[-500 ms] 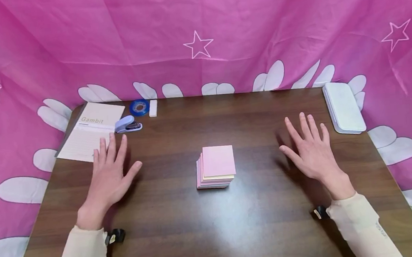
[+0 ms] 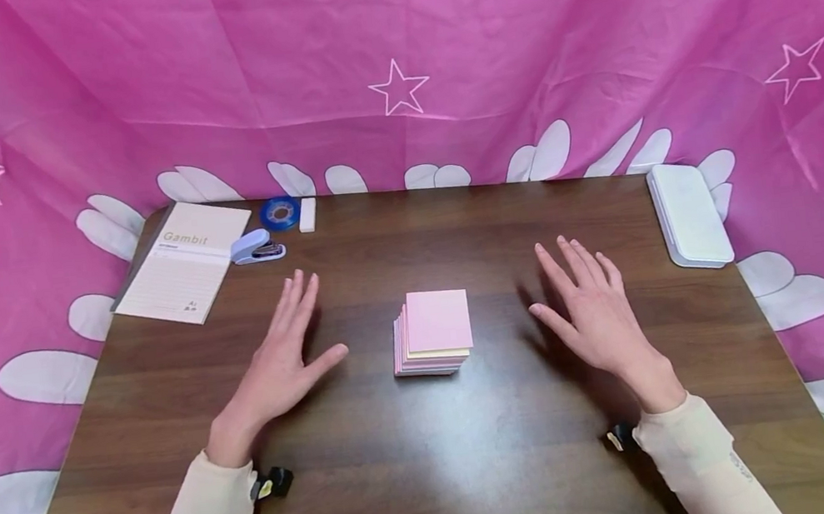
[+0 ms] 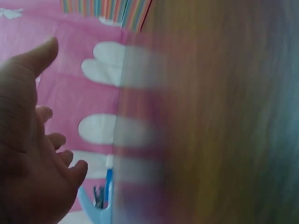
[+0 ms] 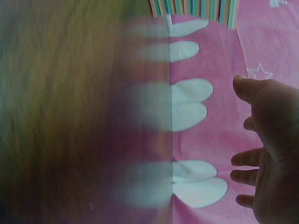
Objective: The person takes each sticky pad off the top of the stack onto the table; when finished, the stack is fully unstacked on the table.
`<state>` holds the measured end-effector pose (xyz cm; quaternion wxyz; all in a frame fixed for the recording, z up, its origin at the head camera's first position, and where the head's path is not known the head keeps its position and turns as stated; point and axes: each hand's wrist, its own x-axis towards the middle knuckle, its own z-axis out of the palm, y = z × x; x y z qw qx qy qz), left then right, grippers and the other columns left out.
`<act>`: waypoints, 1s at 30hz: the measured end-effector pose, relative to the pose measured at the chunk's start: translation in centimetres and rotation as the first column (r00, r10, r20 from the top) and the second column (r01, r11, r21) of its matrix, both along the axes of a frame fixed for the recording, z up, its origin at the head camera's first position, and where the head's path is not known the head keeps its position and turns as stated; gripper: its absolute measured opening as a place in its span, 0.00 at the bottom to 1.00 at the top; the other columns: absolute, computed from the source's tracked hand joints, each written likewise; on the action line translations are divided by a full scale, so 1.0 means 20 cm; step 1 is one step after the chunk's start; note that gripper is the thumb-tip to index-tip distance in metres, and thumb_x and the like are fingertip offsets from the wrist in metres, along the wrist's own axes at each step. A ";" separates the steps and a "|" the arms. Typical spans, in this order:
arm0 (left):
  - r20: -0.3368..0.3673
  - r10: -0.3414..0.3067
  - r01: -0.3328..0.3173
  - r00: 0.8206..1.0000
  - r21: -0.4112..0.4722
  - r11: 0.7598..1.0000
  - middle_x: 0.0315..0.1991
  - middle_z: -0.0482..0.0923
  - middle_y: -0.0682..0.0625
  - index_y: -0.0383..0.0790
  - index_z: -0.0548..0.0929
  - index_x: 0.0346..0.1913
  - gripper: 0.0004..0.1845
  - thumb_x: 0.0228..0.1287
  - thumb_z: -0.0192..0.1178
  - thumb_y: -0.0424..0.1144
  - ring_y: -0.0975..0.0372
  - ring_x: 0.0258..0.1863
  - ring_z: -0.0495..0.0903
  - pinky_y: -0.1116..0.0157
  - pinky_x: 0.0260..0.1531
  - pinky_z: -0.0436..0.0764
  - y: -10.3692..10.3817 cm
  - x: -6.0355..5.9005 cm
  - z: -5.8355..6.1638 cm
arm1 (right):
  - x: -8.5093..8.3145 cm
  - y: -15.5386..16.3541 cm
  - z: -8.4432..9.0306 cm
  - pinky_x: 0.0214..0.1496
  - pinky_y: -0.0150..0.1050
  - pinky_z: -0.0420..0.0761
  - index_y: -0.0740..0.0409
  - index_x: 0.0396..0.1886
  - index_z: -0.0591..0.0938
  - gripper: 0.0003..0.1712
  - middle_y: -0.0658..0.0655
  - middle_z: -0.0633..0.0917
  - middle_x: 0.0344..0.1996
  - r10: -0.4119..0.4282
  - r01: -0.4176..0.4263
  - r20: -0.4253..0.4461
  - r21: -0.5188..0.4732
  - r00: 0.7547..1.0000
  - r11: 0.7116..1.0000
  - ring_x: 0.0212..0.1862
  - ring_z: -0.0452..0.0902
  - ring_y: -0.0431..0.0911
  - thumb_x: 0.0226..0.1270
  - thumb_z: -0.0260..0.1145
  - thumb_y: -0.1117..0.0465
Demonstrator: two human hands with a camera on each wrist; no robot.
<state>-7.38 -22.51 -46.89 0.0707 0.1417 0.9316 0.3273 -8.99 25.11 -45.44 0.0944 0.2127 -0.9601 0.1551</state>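
Stack of sticky notes [image 2: 432,332] at the middle of the dark wooden desk [image 2: 403,459], pink sheet on top, yellow and pink layers below, edges slightly stepped toward the left. Touched by neither hand.

Left hand [image 2: 283,363] to the left of the stack, near it but apart, palm down, fingers straight and close together, thumb spread toward the stack. Holding nothing. Whether resting on or just above the desk: cannot tell. Same hand [image 3: 32,154] in the left wrist view, palm seen, fingers loosely extended, nothing in its grip; rest of that view blurred.

Right hand [image 2: 593,313] to the right of the stack, also near but apart, palm down, fingers straight and slightly fanned, thumb out toward the stack. Holding nothing. Same hand [image 4: 268,154] in the right wrist view, fingers extended, empty; desk surface smeared by blur.

Cream sleeves on both forearms.

Far left corner of the desk: cream notebook [image 2: 186,260] marked "Gambit", a light blue stapler [image 2: 256,247] just beside its right edge, a blue tape roll [image 2: 280,213] behind the stapler, a small white block [image 2: 307,214] just beside the roll. Far right edge: white flat case [image 2: 687,214], closed. Pink cloth [image 2: 388,33] with stars and white petals around three sides.
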 end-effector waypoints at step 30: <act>0.021 -0.049 0.034 0.999 0.449 0.893 0.74 0.71 0.50 0.55 0.74 0.83 0.52 0.56 0.89 0.43 0.56 0.65 0.75 0.65 0.55 0.77 0.41 0.08 -0.21 | 0.05 -0.38 0.11 0.57 0.52 0.72 0.50 0.77 0.82 0.36 0.55 0.84 0.44 0.211 -0.185 0.041 -0.341 0.977 0.922 0.50 0.76 0.51 0.72 0.78 0.50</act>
